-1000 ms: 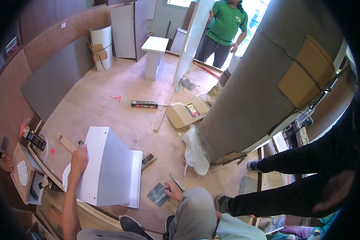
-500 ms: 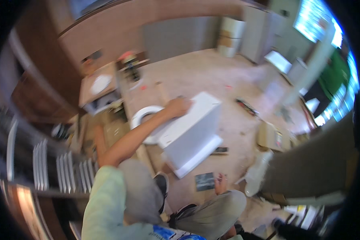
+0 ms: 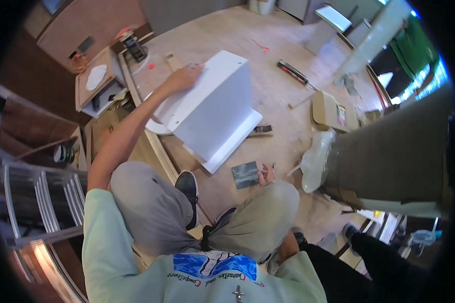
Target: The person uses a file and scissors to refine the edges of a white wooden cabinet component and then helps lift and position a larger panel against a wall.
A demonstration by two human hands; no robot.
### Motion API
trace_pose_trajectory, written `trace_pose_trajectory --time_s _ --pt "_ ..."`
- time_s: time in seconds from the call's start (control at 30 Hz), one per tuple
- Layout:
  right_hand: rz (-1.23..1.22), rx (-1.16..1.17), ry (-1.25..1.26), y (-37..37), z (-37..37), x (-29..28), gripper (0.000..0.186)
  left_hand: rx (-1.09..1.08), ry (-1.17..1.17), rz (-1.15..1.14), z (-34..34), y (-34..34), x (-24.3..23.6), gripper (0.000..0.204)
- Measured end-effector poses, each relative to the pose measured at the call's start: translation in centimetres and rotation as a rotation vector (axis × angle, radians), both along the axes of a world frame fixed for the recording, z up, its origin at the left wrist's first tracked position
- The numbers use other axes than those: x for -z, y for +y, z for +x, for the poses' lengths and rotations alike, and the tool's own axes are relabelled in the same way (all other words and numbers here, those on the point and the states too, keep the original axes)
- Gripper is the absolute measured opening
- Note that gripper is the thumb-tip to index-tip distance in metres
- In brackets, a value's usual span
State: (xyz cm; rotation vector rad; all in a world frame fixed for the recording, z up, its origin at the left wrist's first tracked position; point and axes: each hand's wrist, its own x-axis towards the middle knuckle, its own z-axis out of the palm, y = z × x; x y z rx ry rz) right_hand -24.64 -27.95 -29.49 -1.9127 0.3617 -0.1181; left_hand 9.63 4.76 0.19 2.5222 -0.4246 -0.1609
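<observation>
A white box-like piece [image 3: 215, 103], resembling a drawer, stands tilted on the floor before me. Small holes show near its upper corners, and a wider board forms its base. My left hand [image 3: 187, 77] reaches across and grips the far edge of its top, with the fingertips partly hidden. Low beside my right knee, my right hand [image 3: 267, 174] pinches the edge of a dark grey rectangular sheet [image 3: 245, 175], which looks like sandpaper. The sheet is apart from the white piece. Partly covered behind the white piece is a round white rim [image 3: 158, 127].
A dark tool [image 3: 261, 130] lies beside the white piece. Farther off are a long tube-like tool [image 3: 292, 71] and an opened cardboard box [image 3: 324, 111]. A ladder [image 3: 45, 199] stands left. A large grey wrapped object [image 3: 389, 151] and another person [image 3: 413, 53] are at right.
My view has tilted down, so more of my lap shows and everything sits higher in the picture. Both hands keep their places on the white piece and the grey sheet.
</observation>
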Motion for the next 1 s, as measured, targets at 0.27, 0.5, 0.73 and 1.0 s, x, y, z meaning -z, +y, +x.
trace_pose_trajectory --time_s 0.27,0.5,0.73,1.0 --pt "-0.089 0.097 0.037 -0.4 1.9 -5.4 0.049 0.022 0.113 -0.048 1.5 -0.2 -2.4 0.079" --pt "-0.086 0.095 0.079 -2.8 4.5 -5.7 0.05 -0.053 0.438 -0.251 3.9 0.7 -3.3 0.077" --pt "-0.28 0.03 0.08 -7.6 9.8 -9.8 0.05 0.083 0.595 -0.281 10.4 -0.8 0.1 0.071" --pt "-0.347 -0.114 0.213 -5.2 12.9 -25.4 0.051 0.154 0.402 -0.217 11.3 2.0 -0.7 0.059"
